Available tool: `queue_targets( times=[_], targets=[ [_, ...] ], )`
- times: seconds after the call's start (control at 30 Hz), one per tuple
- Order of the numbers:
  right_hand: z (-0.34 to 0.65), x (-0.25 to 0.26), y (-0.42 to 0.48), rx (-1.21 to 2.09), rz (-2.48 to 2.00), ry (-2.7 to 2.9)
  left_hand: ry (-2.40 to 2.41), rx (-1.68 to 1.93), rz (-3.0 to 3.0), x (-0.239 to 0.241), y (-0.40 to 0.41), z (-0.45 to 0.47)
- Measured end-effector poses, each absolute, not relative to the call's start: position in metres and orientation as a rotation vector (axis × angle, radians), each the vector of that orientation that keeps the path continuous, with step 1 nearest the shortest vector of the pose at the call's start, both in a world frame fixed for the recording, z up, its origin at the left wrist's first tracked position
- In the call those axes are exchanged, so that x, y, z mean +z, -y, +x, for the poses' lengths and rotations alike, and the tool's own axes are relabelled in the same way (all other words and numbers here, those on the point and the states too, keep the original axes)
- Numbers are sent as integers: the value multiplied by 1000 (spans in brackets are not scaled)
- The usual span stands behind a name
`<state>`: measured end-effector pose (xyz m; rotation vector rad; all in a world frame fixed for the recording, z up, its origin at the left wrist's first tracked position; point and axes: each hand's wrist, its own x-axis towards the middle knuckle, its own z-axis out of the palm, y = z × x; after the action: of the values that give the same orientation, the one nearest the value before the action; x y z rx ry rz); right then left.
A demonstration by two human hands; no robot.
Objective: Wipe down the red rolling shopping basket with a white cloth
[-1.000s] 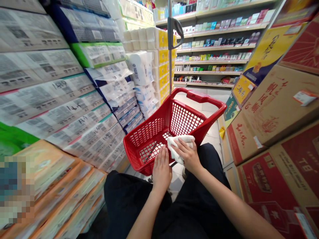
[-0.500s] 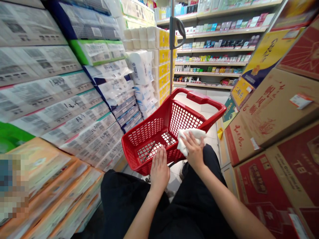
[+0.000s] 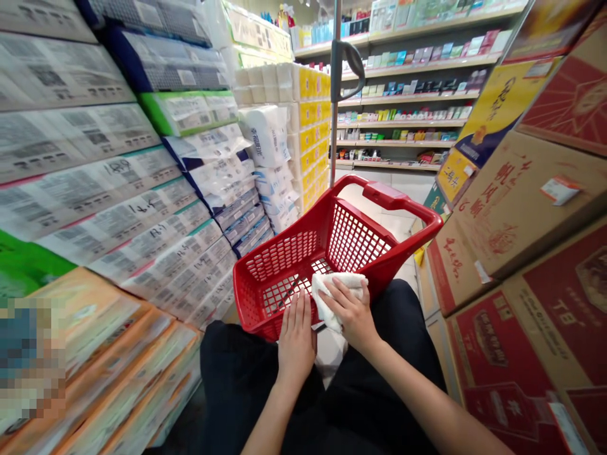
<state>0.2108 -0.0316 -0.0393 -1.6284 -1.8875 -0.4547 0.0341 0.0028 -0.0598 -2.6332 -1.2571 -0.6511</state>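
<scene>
A red plastic shopping basket (image 3: pixel 284 253) with lattice walls sits tilted between my knees, its handle raised at the far right. My right hand (image 3: pixel 353 313) presses a folded white cloth (image 3: pixel 327 287) against the basket's near rim, fingers laid over the fabric. Just left of it, my left hand (image 3: pixel 296 338) rests on the same rim with its fingers stretched out straight and side by side. Its thumb is mostly hidden. Nothing lies inside the basket apart from the dark bars seen through its floor.
Packs of tissue paper (image 3: pixel 142 208) are stacked high on the left, with orange packs (image 3: pixel 118 354) nearer me. Cardboard cartons (image 3: pixel 535 208) wall the right side. A grey pole with a hook-like handle (image 3: pixel 351 69) stands beyond the basket, before shelves (image 3: pixel 408 95) of small boxes.
My right hand has slid the white cloth left and nearer along the basket's rim, closer to my left hand. My left hand stays on the rim. The view has shifted slightly.
</scene>
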Motion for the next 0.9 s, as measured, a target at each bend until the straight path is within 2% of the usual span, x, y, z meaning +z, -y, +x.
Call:
queue_targets(
  times=[0.3, 0.47, 0.57, 0.73, 0.9],
  targets=[
    [306, 1, 47, -624, -1817, 1712, 1416, -812, -2585, -46, 3, 57],
    [300, -5, 46, -653, -1825, 1702, 1099, -797, -2870, -21, -1, 115],
    [303, -4, 48, -686, -1824, 1769, 1075, -848, -2903, -11, -4, 154],
    [350, 17, 62, -739, -1840, 1897, 1022, -866, -2901, -19, -6, 185],
    [423, 48, 64, -814, -1965, 1698, 908, -821, -2894, -27, -14, 179]
  ],
)
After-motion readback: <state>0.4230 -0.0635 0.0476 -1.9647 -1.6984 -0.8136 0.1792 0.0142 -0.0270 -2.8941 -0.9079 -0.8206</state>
